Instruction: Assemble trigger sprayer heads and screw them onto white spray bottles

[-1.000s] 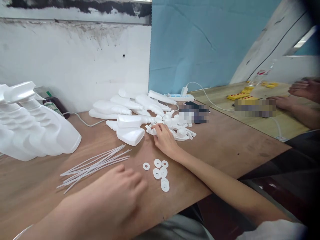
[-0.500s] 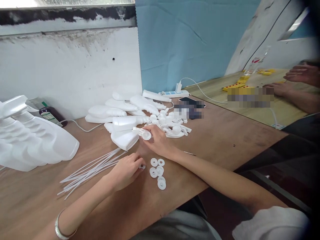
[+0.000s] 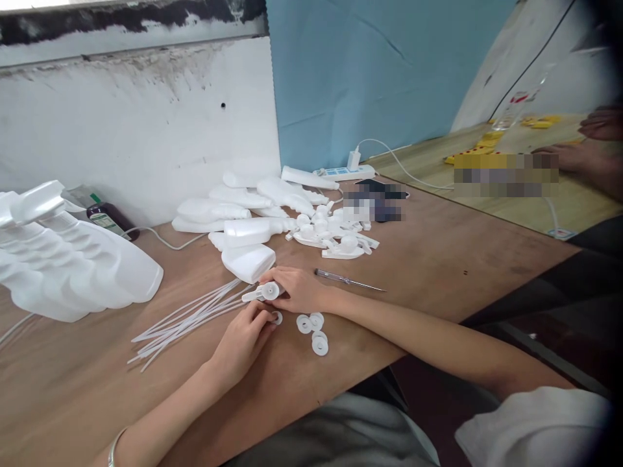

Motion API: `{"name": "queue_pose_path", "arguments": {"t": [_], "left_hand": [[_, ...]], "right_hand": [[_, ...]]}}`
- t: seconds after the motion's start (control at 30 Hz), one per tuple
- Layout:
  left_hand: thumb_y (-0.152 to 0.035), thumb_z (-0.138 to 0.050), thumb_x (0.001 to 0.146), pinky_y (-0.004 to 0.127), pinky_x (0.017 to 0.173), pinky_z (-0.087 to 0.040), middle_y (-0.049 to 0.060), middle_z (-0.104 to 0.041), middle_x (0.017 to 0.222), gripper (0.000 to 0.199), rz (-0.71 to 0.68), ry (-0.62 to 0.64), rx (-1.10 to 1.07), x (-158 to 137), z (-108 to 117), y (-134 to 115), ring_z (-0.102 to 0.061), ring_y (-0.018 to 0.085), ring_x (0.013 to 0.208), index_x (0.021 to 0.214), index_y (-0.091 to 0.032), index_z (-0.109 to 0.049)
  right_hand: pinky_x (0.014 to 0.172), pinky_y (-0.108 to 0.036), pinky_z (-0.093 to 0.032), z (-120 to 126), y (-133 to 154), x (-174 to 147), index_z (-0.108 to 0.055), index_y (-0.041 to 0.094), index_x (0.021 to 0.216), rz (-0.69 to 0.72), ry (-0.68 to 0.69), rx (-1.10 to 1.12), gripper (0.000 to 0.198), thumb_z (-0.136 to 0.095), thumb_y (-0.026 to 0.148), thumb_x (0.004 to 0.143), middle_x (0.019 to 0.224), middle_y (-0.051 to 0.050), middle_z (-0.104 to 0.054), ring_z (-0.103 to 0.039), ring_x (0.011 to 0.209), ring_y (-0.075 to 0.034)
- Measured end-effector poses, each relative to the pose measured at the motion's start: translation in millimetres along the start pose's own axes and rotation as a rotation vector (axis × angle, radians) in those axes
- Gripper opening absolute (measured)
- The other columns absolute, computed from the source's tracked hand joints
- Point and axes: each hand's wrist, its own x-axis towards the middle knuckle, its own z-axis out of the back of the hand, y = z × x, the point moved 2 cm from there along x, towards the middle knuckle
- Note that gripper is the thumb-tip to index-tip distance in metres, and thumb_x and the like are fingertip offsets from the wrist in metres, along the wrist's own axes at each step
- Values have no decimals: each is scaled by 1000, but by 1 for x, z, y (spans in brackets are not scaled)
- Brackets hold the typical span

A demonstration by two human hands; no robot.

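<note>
My right hand (image 3: 298, 290) is closed around a white trigger spray head (image 3: 267, 292), its round open collar turned toward me. Just below it, my left hand (image 3: 243, 340) pinches a white ring washer (image 3: 277, 318) between thumb and fingertips. The washer is close to the spray head, apart from its collar. Several loose white washers (image 3: 319, 344) lie on the table right of my left hand, beneath my right forearm. Thin white dip tubes (image 3: 185, 321) lie in a bundle to the left. Behind my right hand is a pile of white spray heads (image 3: 335, 233).
White plastic bottles (image 3: 250, 231) lie heaped at the back, and others stand at left (image 3: 82, 266). A screwdriver (image 3: 348, 280) lies beyond my right forearm. A power strip (image 3: 345, 173) and phone (image 3: 382, 189) are near the blue curtain. Another person's hands (image 3: 564, 157) are at the far right table.
My right hand has come down and left with the spray head, closer to my left hand and its washer. The screwdriver now shows fully, while my right arm covers some loose washers.
</note>
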Motion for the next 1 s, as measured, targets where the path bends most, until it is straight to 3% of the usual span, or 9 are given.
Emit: {"name": "queue_pose_path", "arguments": {"t": [0.23, 0.37, 0.53, 0.63, 0.8, 1.0], "left_hand": [[-19, -47, 86, 31, 78, -45, 7, -55, 102, 7, -62, -15, -61, -3, 0, 2, -53, 18, 92, 86, -20, -53], [-17, -47, 85, 30, 74, -44, 5, -56, 94, 6, -97, -18, -89, -2, 0, 4, -53, 17, 85, 81, -19, -52], [-16, -48, 84, 22, 56, -42, 3, -52, 86, 5, -61, -16, -171, -3, -1, 6, -47, 9, 59, 85, -18, -51], [-13, -46, 84, 20, 55, -42, 2, -54, 77, 7, -108, -62, -153, -6, -1, 3, -49, 10, 61, 84, -18, -51], [-7, -49, 82, 18, 53, -42, 2, -57, 77, 11, -236, -268, -114, -9, 7, -3, -52, 8, 61, 82, -17, -54], [1, -49, 80, 28, 78, -49, 7, -61, 93, 23, -327, -472, -111, -9, 21, -12, -57, 16, 90, 91, -17, -58]], "right_hand": [[78, -29, -45, -2, -2, 0, -49, 16, 101, 65, 86, -34, 26, -56, 19, 77, 96, -6, -62, -57, 90, -17], [78, -31, -45, -3, -2, 0, -51, 14, 102, 126, 152, -111, 25, -55, 18, 77, 97, -8, -62, -57, 89, -20], [78, -32, -44, -3, -1, 0, -50, 13, 102, 143, 170, -141, 23, -52, 19, 80, 98, -9, -62, -56, 89, -20], [78, -32, -44, -3, -2, 0, -51, 14, 103, 137, 177, -143, 22, -52, 20, 81, 99, -9, -62, -56, 89, -20], [76, -31, -44, -2, 0, 1, -51, 14, 102, 150, 180, -118, 22, -53, 22, 81, 97, -8, -63, -56, 87, -19], [74, -29, -45, -4, 8, 0, -51, 14, 99, 170, 228, -69, 25, -56, 30, 80, 89, -7, -64, -57, 82, -17]]}}
